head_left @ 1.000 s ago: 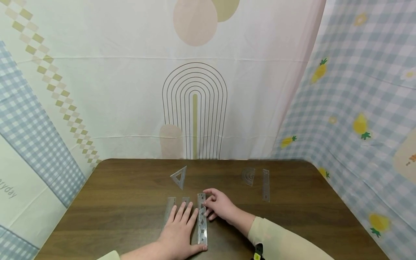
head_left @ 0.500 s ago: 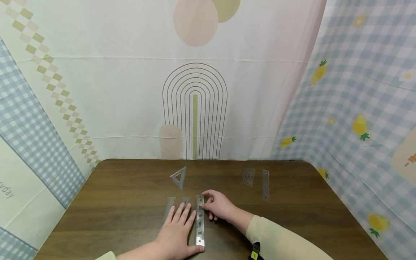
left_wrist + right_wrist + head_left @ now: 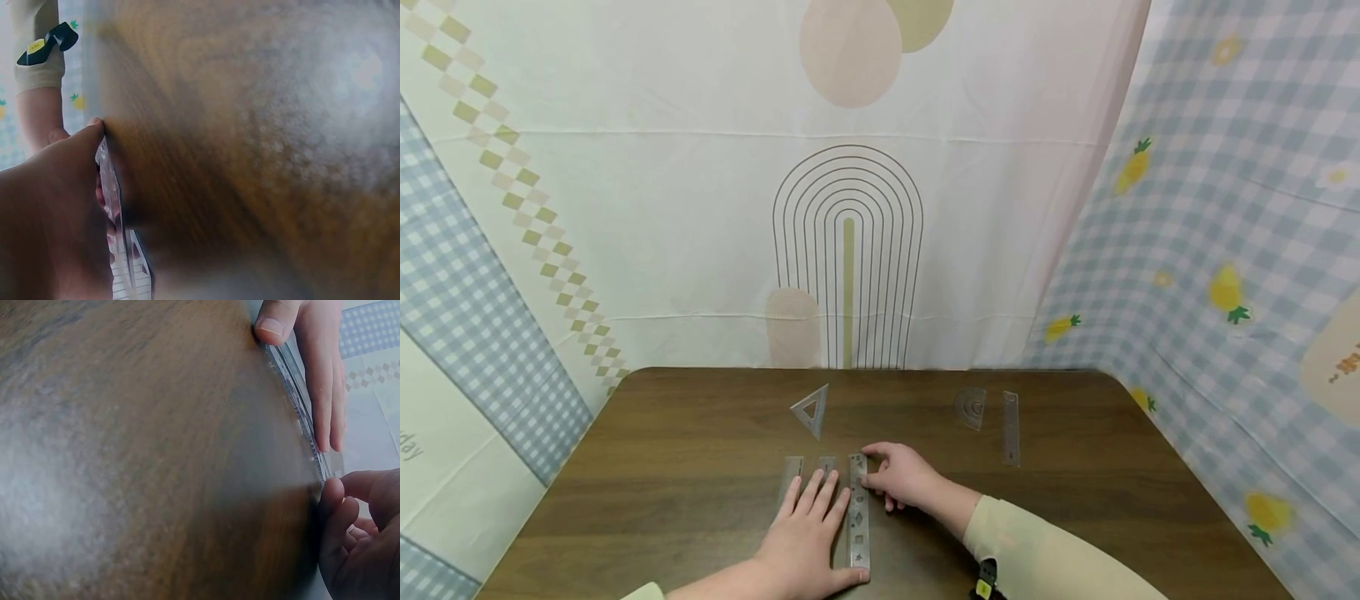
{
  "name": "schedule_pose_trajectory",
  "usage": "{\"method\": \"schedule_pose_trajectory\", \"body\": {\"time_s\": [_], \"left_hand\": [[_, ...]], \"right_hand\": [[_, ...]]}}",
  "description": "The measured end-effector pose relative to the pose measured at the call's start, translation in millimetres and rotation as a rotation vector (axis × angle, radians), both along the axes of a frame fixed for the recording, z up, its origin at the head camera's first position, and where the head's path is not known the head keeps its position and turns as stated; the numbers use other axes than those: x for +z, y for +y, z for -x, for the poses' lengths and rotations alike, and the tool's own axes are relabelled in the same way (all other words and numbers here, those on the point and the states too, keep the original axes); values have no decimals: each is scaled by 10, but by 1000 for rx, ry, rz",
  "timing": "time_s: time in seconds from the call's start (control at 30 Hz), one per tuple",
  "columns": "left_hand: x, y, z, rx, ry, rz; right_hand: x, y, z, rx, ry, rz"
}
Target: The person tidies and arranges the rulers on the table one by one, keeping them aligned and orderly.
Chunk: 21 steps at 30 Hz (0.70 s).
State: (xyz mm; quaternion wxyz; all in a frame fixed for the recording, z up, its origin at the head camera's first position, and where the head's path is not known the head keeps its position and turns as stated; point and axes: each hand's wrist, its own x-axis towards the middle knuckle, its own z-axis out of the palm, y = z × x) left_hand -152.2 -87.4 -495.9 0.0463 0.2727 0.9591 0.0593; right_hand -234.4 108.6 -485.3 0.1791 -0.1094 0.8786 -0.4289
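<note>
The ruler (image 3: 859, 521) slides left in frame toward 2 others (image 3: 793, 475), my left hand (image 3: 805, 537) spread against it, my right hand (image 3: 904, 477) pinching its top.

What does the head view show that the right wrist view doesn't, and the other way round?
Only the head view shows the clear triangle, the protractor, the far-right ruler and the black strap at the right sleeve.

Only the right wrist view shows bright glare on the tabletop and the stencil ruler nearly edge-on.

Both show that ruler, the left hand, the right hand and the brown tabletop.
</note>
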Motion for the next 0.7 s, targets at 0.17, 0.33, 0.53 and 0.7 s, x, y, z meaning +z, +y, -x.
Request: {"method": "schedule_pose_trajectory", "body": {"time_s": [0.17,0.33,0.53,0.7], "left_hand": [[13,1,1,6,-15,7],[28,-1,4,9,-28,4],[37,-4,19,-3,-41,12],[40,-6,19,-1,-48,5]], "right_hand": [[-22,-1,5,12,20,-43],[-26,-3,1,8,39,-60],[-19,1,-23,-11,36,-59],[-7,-3,-45,-17,30,-48]]}}
